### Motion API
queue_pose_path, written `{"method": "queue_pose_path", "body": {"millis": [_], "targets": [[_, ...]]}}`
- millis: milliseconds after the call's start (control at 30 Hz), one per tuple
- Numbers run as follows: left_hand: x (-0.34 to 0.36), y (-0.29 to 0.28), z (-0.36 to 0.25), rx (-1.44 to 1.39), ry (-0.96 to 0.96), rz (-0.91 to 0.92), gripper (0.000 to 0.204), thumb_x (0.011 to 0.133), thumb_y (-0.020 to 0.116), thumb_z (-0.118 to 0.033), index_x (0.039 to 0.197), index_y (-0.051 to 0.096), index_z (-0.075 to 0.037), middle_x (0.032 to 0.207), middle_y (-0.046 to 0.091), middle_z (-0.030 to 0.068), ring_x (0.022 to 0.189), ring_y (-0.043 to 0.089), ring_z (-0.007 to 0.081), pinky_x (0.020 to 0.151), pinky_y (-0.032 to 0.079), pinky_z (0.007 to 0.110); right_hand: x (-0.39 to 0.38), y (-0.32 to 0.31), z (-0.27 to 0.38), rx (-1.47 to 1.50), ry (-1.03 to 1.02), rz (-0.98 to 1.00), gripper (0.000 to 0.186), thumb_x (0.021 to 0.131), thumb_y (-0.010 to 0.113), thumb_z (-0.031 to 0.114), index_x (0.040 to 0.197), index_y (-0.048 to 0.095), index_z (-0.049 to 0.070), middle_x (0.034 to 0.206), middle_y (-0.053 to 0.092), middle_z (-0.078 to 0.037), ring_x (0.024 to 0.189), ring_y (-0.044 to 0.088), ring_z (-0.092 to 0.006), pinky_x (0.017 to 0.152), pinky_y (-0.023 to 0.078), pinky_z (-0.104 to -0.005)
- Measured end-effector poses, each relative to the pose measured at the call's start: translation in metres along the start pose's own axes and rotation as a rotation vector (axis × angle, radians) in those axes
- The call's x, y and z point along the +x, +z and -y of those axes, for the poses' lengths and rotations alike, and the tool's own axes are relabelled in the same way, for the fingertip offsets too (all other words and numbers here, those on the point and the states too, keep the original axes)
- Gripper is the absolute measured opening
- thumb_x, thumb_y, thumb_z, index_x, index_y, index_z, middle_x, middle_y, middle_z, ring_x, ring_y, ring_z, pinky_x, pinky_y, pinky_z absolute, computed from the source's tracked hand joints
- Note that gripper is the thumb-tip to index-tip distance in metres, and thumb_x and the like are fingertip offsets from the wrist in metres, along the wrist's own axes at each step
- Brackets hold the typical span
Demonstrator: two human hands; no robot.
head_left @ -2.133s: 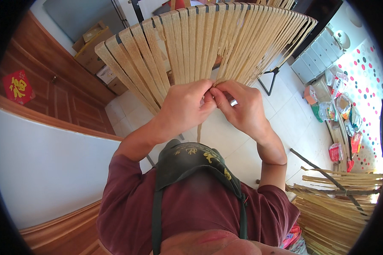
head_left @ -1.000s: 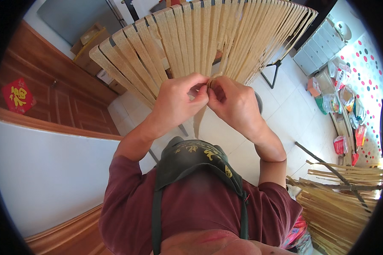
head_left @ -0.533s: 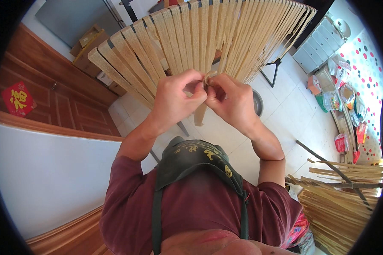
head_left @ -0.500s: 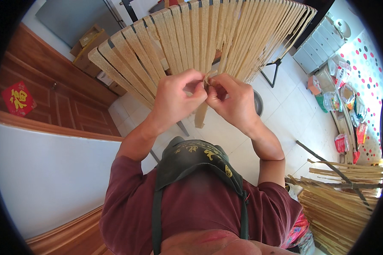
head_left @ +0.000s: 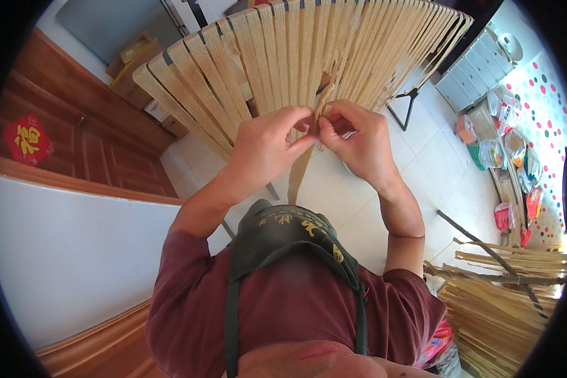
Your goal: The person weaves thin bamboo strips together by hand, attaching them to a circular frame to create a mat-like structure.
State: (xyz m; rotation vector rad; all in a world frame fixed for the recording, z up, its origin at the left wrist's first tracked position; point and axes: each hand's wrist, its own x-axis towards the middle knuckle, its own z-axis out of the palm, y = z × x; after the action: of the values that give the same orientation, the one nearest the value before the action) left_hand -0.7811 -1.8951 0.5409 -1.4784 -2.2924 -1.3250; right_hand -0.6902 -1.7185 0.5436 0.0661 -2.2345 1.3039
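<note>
Strips (head_left: 294,57) of flat tan stuff hang side by side over a dark bar (head_left: 167,58), with thin gaps between many of them, maybe so they do not stick to each other. A black leg (head_left: 407,108) near the right end stands on the pale floor tiles (head_left: 435,164), and it seems to be there to hold the bar up. In front of all this, the left hand (head_left: 264,145) pinches 1 tan strip (head_left: 298,176) with its thumb and finger. The right hand (head_left: 362,135) is narrow too, its thumb and pointing finger closed on the same strip, just beside the left hand. So the strip is between the 2 hands: a short bit pokes up above them, and a longer bit hangs down toward the dark apron (head_left: 290,236). I cannot tell if its top is joined to what hangs behind it. A small pinch looks right for a thing so thin, and having the hands so close likely makes the strip easy to feel and see. At the lower right, more tan lengths (head_left: 491,321) lie by 2 dark sticks (head_left: 479,244) that cross; the sticks may help hold them up.
</note>
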Motion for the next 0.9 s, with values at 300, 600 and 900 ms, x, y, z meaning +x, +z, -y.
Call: {"method": "queue_pose_path", "body": {"millis": [300,600,900], "targets": [[-0.002,0.0,-0.006,-0.097,-0.001,-0.058,0.025,0.087,0.074,0.002,0.112,0.069,0.001,0.094,0.076,0.0142,0.085,0.076,0.0174,0.074,0.058,0.029,-0.001,0.003,0.005,-0.085,-0.138,-0.032,0.01,0.084,0.071,0.001,0.091,0.065,-0.001,0.076,0.067,-0.009,0.065,0.069,-0.0167,0.062,0.057,-0.0292],[0.001,0.002,-0.003,0.012,0.051,-0.128,0.026,0.082,0.075,0.003,0.108,0.07,0.0,0.087,0.075,0.014,0.081,0.076,0.0171,0.07,0.057,0.029,-0.002,0.01,-0.001,-0.08,-0.141,-0.071,0.011,0.084,0.071,0.0,0.093,0.065,-0.001,0.077,0.068,-0.009,0.066,0.07,-0.0159,0.061,0.057,-0.0288],[0.005,0.001,0.009,-0.241,-0.068,-0.082,0.018,0.083,0.075,-0.006,0.1,0.071,-0.003,0.088,0.075,0.0126,0.08,0.076,0.0245,0.069,0.058,0.033,-0.001,0.01,-0.003,0.06,-0.052,-0.004,0.011,0.087,0.07,0.003,0.096,0.066,-0.001,0.073,0.065,-0.006,0.064,0.063,-0.0086,0.06,0.054,-0.0262]]}}
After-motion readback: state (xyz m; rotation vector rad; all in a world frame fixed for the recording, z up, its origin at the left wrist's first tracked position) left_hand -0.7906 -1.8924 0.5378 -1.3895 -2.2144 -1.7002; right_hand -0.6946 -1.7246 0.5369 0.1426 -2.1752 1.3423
